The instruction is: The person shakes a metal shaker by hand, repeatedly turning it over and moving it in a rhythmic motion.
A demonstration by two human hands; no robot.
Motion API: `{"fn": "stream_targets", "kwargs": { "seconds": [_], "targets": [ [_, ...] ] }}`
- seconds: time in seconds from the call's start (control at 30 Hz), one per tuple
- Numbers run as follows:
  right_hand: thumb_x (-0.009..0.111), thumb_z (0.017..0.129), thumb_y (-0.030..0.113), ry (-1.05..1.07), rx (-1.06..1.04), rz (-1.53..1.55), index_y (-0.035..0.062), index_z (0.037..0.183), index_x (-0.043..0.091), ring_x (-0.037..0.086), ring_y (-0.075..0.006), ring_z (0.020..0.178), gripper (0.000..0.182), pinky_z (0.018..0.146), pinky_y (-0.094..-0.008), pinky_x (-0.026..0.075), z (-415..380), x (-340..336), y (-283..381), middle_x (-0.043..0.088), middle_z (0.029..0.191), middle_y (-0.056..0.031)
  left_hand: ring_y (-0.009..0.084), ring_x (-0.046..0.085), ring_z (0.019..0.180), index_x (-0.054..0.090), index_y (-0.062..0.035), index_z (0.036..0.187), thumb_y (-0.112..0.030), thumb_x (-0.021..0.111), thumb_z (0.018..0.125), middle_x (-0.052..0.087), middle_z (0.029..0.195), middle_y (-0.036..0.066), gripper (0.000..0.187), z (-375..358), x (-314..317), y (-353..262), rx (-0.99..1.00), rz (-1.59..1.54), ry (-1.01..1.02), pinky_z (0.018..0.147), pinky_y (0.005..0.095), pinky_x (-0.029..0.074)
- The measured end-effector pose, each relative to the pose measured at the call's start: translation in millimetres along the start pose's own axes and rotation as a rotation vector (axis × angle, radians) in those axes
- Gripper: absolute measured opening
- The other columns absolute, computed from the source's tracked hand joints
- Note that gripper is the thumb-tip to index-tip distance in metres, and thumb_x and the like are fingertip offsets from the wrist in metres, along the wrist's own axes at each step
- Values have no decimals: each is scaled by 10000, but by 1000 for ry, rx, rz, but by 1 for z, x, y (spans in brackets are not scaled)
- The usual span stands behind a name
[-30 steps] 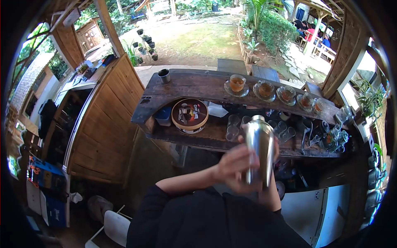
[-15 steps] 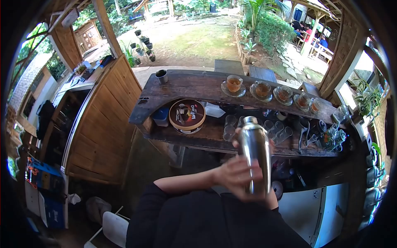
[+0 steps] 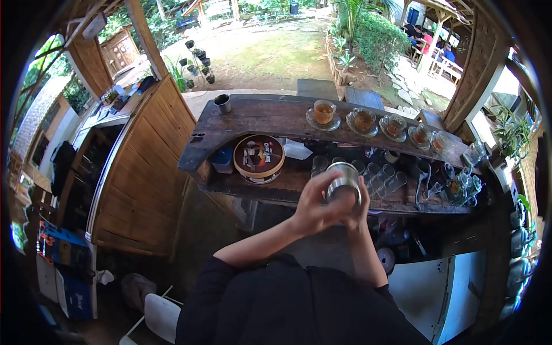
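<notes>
A shiny metal cocktail shaker (image 3: 345, 171) is up between my two hands, in front of the counter, seen nearly end-on. My left hand (image 3: 315, 201) wraps round its left and near side, with some fingers blurred. On the right side of the shaker, my right hand (image 3: 359, 211) grips with its fingers along the metal. Behind the hands, several empty clear glasses (image 3: 386, 180) stand on the lower shelf of the counter.
Along the dark wooden counter top (image 3: 264, 112) stand a metal cup (image 3: 222, 104) and several glass cups of amber drink (image 3: 325, 112) on saucers. A round brown box (image 3: 259, 156) sits on the lower shelf. People (image 3: 425, 41) sit outside at far right.
The shaker has gone from upright, side-on and lower to nearly end-on and higher, farther from my body. Both hands have moved up with it and still hold it.
</notes>
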State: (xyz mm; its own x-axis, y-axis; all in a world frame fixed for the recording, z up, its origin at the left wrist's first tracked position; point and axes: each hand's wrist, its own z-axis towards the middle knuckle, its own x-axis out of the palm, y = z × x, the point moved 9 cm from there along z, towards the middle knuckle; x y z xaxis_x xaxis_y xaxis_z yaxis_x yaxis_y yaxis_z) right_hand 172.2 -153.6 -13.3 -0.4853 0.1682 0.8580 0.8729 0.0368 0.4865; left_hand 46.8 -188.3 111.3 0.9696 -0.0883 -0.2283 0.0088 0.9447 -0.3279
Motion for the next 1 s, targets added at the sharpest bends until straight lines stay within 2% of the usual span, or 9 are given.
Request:
{"fn": "stream_targets", "kwargs": {
  "seconds": [0.07,0.13,0.17,0.27,0.37,0.53,0.67,0.83,1.0],
  "targets": [
    [580,795,582,425,-58,-63,-25,1304,408,581,-324,1047,811,801,-435,548,-29,81,21,520,1212,-200,265,491,1131,614,-195,1132,-193,777,696,454,1280,95,465,-6,12,-11,81,-18,-72,920,447,420],
    [597,740,618,886,1,85,-42,1353,300,550,-355,1062,949,752,-385,577,-57,124,21,399,1270,-207,286,487,1125,613,-161,1140,-178,784,686,440,1288,124,486,-33,8,-75,831,-102,-578,912,443,416],
    [586,752,620,791,61,154,-40,1352,305,549,-354,1066,935,764,-398,572,-49,111,15,402,1281,-208,286,487,1125,613,-161,1140,-178,784,686,440,1288,124,486,-42,-2,-77,832,-104,-577,912,443,416],
    [493,885,521,128,76,110,-1,1272,468,584,-305,1043,650,872,-430,510,8,-12,-12,554,1205,-175,337,484,1117,611,-231,1121,-163,786,674,453,1269,164,484,-10,6,-8,-31,-99,-21,914,471,414],
    [483,887,533,25,-93,-157,3,1260,488,586,-290,1055,648,922,-407,481,-11,18,14,585,1162,-161,350,480,1153,610,-307,1114,-166,778,664,460,1301,141,501,0,-6,-6,114,62,7,924,447,418],
    [531,791,627,747,-83,54,-53,1348,339,570,-344,1052,900,810,-422,538,-37,103,23,453,1312,-212,269,504,1151,481,-451,1199,-327,739,726,501,1251,26,553,-17,1,-99,676,233,-179,968,432,403],
    [389,899,553,59,-1,-236,-37,1299,434,593,-313,1034,715,888,-423,499,8,9,8,575,1175,-192,317,480,1125,519,-390,1180,-104,787,648,454,1215,98,661,-9,4,-9,13,119,40,890,441,426],
    [543,778,604,780,4,77,-35,1377,287,557,-364,1038,913,771,-419,555,-50,112,12,360,1325,-215,270,463,1168,607,-334,1104,-185,718,725,519,1207,36,422,-29,-6,-88,655,2,-264,943,455,382],
    [522,836,579,-8,-3,-148,-15,1356,359,571,-354,1055,805,859,-418,523,-1,9,4,522,1239,-202,312,503,1085,631,-150,1040,-178,801,652,444,1261,150,425,9,1,11,-127,26,46,892,439,427]
  ]
}}
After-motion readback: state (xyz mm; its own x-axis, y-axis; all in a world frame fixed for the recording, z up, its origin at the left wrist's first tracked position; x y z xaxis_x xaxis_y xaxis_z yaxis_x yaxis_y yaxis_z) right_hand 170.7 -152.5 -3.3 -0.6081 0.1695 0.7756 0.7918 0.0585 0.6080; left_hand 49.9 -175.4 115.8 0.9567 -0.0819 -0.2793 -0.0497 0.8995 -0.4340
